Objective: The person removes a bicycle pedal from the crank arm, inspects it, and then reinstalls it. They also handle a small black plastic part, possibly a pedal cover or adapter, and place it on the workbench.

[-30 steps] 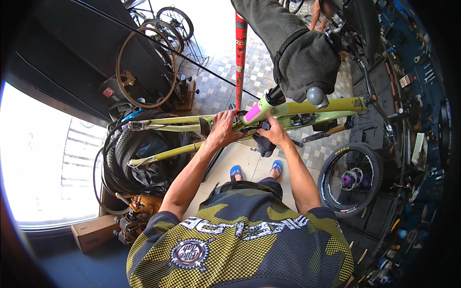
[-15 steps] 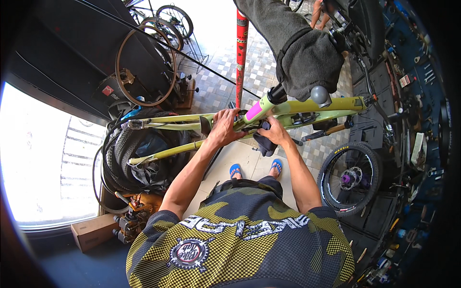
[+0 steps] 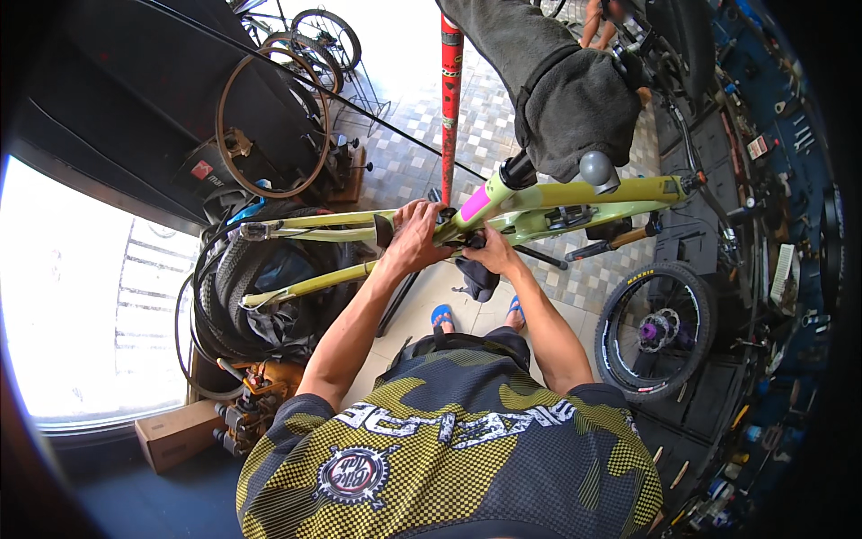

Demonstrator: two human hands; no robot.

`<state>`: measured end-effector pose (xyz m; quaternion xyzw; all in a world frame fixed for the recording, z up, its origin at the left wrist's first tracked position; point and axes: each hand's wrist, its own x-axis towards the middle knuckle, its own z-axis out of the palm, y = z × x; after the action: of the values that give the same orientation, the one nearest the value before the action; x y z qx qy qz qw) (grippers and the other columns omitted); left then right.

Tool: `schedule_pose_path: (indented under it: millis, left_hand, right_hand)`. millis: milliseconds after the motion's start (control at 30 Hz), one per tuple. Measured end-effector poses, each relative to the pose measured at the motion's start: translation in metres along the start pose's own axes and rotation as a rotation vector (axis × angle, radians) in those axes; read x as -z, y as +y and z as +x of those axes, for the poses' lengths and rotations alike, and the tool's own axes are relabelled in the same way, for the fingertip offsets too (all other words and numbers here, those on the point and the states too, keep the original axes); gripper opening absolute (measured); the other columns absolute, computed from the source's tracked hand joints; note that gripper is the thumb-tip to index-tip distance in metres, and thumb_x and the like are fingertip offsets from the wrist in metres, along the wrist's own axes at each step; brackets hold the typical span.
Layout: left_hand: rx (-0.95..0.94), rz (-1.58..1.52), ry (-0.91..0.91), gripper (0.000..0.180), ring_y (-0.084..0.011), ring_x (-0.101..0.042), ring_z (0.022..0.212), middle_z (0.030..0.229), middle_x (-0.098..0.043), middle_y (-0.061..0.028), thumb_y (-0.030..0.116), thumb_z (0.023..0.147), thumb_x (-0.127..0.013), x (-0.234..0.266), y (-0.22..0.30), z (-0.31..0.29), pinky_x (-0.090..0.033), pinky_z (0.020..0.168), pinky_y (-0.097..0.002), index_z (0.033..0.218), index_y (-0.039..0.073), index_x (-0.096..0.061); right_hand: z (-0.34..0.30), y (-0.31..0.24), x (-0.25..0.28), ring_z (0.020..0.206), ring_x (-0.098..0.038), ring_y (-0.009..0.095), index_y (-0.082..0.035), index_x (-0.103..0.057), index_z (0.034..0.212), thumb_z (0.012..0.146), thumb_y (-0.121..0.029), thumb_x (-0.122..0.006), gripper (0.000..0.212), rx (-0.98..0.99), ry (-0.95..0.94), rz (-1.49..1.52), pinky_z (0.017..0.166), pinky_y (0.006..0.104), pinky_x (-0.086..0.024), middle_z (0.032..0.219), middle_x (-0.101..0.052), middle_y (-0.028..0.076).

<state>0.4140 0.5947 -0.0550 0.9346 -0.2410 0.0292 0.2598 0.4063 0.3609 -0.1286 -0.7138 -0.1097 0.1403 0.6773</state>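
Note:
A yellow-green bicycle frame without wheels lies across in front of me. My left hand rests on it near the seat tube, fingers bent over the rear joint and thumb pointing right. My right hand is just beside it, closed at the near side of the frame, with its fingertips partly hidden. From under the right hand hangs a dark cloth. Just above both hands is a pink patch on the seat tube. The small parts between my hands are hard to make out.
A red stand post rises behind the frame. A grey cover hangs over the workpiece's upper end. To the right are a loose wheel and a tool wall; tyres and a cardboard box are left.
My right hand has shifted left along the frame, closer to my left hand, and the cloth has moved left and lower with it. My left hand has barely moved.

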Motion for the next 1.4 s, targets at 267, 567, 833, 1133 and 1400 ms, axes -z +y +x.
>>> schedule_pose_path:
  millis: [267, 567, 833, 1133, 1400]
  left_hand:
    - [-0.016, -0.069, 0.016, 0.096, -0.0420, -0.044, 0.142, 0.139, -0.059, -0.0182, 0.035, 0.070, -0.093, -0.004, 0.003, 0.003, -0.032, 0.115, -0.0574, 0.149, 0.009, -0.046]
    - [-0.024, -0.174, 0.010, 0.093, -0.0408, -0.046, 0.139, 0.138, -0.058, -0.0215, 0.035, 0.072, -0.092, -0.011, 0.004, 0.015, -0.031, 0.115, -0.0535, 0.150, 0.008, -0.047]
    - [-0.016, -0.132, 0.040, 0.094, -0.0421, -0.047, 0.136, 0.138, -0.058, -0.0215, 0.035, 0.071, -0.092, -0.023, 0.021, 0.023, -0.032, 0.115, -0.0536, 0.150, 0.007, -0.047]
    - [0.003, -0.148, 0.074, 0.101, -0.0431, -0.048, 0.135, 0.137, -0.059, -0.0206, 0.037, 0.070, -0.094, -0.033, 0.024, 0.030, -0.032, 0.114, -0.0544, 0.153, 0.006, -0.044]
    - [0.013, -0.212, 0.021, 0.106, -0.0425, -0.049, 0.137, 0.143, -0.060, -0.0204, 0.033, 0.071, -0.095, -0.024, 0.028, 0.024, -0.034, 0.116, -0.0538, 0.158, 0.007, -0.040]
  right_hand:
    - [0.008, 0.036, 0.000, 0.109, -0.067, 0.020, 0.001, -0.054, 0.138, 0.084, -0.001, -0.079, 0.059, 0.011, -0.031, 0.043, 0.098, 0.0363, -0.054, 0.119, -0.072, 0.012]
    - [0.004, 0.023, -0.002, 0.108, -0.069, 0.021, 0.000, -0.052, 0.142, 0.085, -0.006, -0.081, 0.064, 0.019, -0.008, 0.045, 0.095, 0.0372, -0.057, 0.117, -0.073, 0.012]
    - [0.001, 0.037, 0.002, 0.106, -0.070, 0.023, -0.004, -0.045, 0.152, 0.080, -0.017, -0.087, 0.084, 0.160, 0.127, -0.049, 0.093, 0.0382, -0.057, 0.113, -0.072, 0.013]
    - [0.003, 0.037, 0.014, 0.096, -0.070, 0.021, -0.005, -0.039, 0.159, 0.078, -0.020, -0.090, 0.096, 0.036, 0.104, -0.095, 0.087, 0.0367, -0.056, 0.103, -0.072, 0.011]
    - [0.001, 0.025, 0.007, 0.100, -0.073, 0.023, -0.005, -0.033, 0.161, 0.077, -0.018, -0.092, 0.103, 0.002, 0.057, -0.067, 0.089, 0.0355, -0.057, 0.107, -0.076, 0.014]
